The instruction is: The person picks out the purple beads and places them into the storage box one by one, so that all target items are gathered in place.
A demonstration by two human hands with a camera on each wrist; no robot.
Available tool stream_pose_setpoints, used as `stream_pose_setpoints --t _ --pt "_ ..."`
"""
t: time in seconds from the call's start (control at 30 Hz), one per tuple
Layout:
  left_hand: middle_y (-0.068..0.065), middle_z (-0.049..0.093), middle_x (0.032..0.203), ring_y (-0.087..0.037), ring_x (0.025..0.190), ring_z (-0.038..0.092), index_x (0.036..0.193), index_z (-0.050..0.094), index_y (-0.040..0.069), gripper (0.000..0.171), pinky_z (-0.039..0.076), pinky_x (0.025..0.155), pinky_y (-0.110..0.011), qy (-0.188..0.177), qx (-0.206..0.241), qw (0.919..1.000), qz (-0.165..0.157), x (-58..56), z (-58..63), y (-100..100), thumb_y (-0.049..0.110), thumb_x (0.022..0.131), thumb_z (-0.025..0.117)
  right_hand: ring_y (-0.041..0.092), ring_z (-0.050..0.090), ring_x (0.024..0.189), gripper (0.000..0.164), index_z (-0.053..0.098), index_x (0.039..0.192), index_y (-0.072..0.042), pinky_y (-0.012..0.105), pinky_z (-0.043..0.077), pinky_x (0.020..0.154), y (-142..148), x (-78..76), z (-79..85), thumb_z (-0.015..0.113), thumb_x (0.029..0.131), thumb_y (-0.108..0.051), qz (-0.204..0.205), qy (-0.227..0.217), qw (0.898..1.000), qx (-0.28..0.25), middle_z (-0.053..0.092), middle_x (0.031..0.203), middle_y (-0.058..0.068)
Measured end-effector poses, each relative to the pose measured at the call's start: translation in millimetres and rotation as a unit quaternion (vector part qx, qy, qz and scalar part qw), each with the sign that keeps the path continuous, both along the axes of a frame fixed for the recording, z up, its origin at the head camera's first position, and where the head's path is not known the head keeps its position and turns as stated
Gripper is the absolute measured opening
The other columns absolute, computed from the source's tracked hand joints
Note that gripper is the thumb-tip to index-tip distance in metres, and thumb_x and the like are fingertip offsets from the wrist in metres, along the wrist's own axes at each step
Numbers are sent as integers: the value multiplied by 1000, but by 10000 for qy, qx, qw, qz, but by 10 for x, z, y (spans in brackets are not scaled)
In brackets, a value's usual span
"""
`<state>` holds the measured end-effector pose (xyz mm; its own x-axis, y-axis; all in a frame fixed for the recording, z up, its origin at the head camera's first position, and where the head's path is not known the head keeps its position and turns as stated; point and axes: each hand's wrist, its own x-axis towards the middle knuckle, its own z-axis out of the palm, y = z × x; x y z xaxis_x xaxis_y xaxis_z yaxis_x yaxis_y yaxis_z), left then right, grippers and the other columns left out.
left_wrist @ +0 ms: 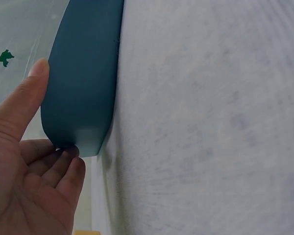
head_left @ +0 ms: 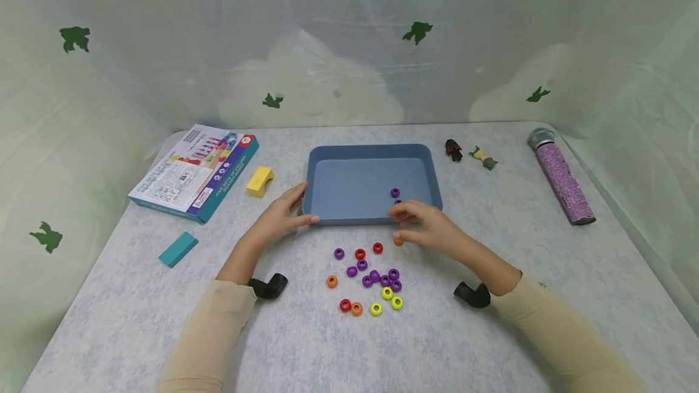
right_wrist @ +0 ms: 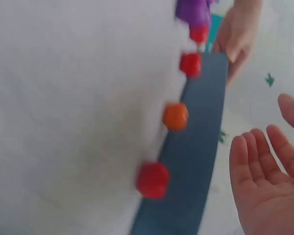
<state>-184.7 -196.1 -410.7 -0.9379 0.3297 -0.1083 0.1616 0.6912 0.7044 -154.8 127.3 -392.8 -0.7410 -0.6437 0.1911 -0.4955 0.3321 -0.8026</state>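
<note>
A shallow blue-grey tray [head_left: 349,221] lies on the table. At its front left corner my left hand [head_left: 280,216] grips it; in the left wrist view the thumb [left_wrist: 38,68] lies at the rim and the other fingers bend against the outer corner. Over the front right edge is my right hand [head_left: 431,229], its palm holding nothing in the right wrist view. Inside the tray sits a purple bead [head_left: 395,192], with another partly hidden behind the right fingers. An orange bead [head_left: 398,242] shows just below that hand, and a red bead [right_wrist: 153,180] lies beside the tray wall.
Several purple, red, orange and yellow beads [head_left: 376,309] are scattered before the tray. Leftward are a boxed set [head_left: 180,174], a yellow arch block [head_left: 259,182] and a teal block [head_left: 178,250]. Two small figures [head_left: 453,150] and a glittery microphone [head_left: 562,178] lie to the right.
</note>
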Motion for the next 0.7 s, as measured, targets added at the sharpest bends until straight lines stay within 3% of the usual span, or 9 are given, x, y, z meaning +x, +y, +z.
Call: stream_pose_setpoints --t 0.17,0.37,0.7 --pt "-3 13 136 -17 121 18 134 11 16 89 21 97 -34 9 30 10000 -16 0 9 5 51 67 57 19 50 88 36 50 109 -4 30 44 75 13 207 -133 60 75 -14 624 -564 9958 358 51 102 8" --pt "-3 13 136 -18 120 20 134 11 17 89 22 97 -34 -9 -22 10000 -19 3 14 3 52 66 57 8 48 88 27 55 105 -17 23 43 75 23 330 -268 58 78 -14 925 -1248 9833 952 52 102 -7" --pt "-2 12 137 -18 120 21 134 10 17 90 22 97 -34 -39 2 10000 -17 15 17 5 53 66 56 4 48 85 18 60 95 -21 20 43 71 4 315 -278 58 78 -15 875 -721 9874 1105 53 95 -14"
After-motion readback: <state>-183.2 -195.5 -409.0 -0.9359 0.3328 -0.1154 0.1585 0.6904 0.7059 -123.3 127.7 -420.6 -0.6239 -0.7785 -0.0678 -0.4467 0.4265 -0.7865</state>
